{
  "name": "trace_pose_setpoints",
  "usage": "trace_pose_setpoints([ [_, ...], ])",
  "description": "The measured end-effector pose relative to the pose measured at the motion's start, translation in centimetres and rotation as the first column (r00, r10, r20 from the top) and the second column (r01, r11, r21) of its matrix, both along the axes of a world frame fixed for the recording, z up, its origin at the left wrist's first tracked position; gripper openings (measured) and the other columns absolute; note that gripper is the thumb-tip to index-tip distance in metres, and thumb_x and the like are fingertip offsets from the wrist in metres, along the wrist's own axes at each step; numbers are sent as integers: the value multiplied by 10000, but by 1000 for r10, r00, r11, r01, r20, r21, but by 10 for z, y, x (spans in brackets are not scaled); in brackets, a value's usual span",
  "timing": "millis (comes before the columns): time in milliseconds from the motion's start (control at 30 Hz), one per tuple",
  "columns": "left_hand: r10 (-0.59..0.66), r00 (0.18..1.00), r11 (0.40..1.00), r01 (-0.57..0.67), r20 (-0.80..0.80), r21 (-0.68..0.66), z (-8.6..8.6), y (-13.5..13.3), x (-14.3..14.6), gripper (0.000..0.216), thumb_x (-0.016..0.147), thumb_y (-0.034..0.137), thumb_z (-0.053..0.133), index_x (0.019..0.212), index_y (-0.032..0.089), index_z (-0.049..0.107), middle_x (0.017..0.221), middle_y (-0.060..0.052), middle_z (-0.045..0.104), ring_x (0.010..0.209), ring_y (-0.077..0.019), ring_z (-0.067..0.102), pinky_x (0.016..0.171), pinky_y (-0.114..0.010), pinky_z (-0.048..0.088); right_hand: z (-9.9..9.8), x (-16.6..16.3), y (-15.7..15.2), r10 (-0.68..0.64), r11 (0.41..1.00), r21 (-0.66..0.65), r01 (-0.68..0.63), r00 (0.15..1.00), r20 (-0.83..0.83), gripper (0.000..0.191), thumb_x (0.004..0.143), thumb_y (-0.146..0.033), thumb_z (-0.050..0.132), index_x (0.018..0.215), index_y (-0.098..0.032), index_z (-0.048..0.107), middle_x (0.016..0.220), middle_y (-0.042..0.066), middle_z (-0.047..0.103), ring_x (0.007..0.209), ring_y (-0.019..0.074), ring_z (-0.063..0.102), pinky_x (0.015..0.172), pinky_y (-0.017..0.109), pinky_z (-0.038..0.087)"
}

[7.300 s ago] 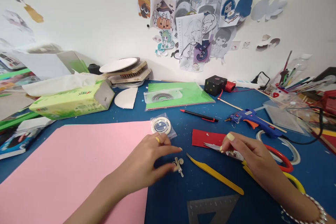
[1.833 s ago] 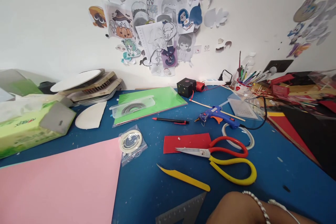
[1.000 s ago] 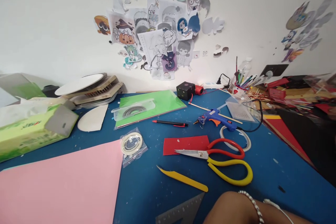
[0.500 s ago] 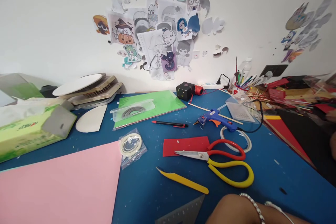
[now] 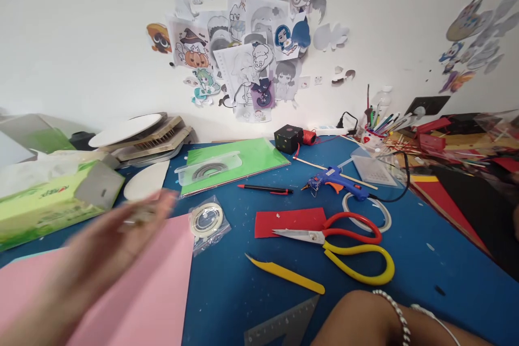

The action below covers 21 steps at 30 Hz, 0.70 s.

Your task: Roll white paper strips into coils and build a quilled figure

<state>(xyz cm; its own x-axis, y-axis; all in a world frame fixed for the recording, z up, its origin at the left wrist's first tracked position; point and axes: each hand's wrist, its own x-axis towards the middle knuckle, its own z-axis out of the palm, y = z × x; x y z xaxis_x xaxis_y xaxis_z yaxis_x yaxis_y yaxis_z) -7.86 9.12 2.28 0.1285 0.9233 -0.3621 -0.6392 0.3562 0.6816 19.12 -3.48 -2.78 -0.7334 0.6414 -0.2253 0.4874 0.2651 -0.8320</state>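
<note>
Pink card (image 5: 158,275) lies under the left hand (image 5: 111,246), toward the worktop's (image 5: 221,292) left edge; one small blurred piece (image 5: 140,218) sits in its unclosed palm, and a quick tilt could spill it. Right hand (image 5: 352,313), near edge: fingers hidden, can't tell.

Blue table (image 5: 227,292) (pen (image 5: 264,189), red sheet (image 5: 286,220) atop)
</note>
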Motion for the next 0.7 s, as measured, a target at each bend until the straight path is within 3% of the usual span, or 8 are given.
trace_pose_setpoints([
  [67,-293,956,952,291,-2,-96,-18,-17,42,424,890,104,348,1289,-15,269,1079,-197,596,979,-252,598,765,-313,520,2,1,1,-87,989,117,92,995,-42,259,859,-301,485,1077,-164,510,1068,60,543,881,163,562,733,351,480],
  [133,-409,912,901,410,37,-142,-34,-37,74,446,865,135,413,1236,-99,327,1085,-286,575,993,-316,585,815,-371,493,3,1,4,-190,949,237,209,976,-103,237,852,-337,488,991,-154,548,955,39,578,787,137,570,687,318,481],
  [267,-610,743,756,650,274,-81,-48,-63,93,518,886,360,335,1220,-27,417,1123,-217,587,1030,-265,567,910,-336,400,1,-2,13,-437,744,442,501,865,-247,270,830,-379,493,944,-148,575,874,59,568,827,172,528,756,339,430],
  [367,-644,685,720,693,341,-32,-51,-68,88,521,890,399,287,1196,18,471,1097,-170,612,1035,-238,550,914,-315,353,-3,-8,20,-491,636,529,561,824,-284,355,768,-332,584,1074,-154,558,978,86,543,932,214,473,813,375,398],
  [467,-659,641,703,711,394,19,-53,-69,87,531,901,412,242,1186,37,487,1102,-162,601,977,-207,560,911,-310,327,-6,-13,22,-472,615,582,532,840,-269,388,721,-297,640,1091,-199,574,999,69,552,925,215,461,796,371,409],
  [700,-676,603,681,731,423,46,-52,-74,91,558,906,439,196,1155,60,521,1058,-146,609,831,-162,579,970,-348,272,-5,-18,19,-452,577,649,496,856,-251,232,715,-283,647,944,-246,636,914,25,577,863,177,488,756,324,422],
])
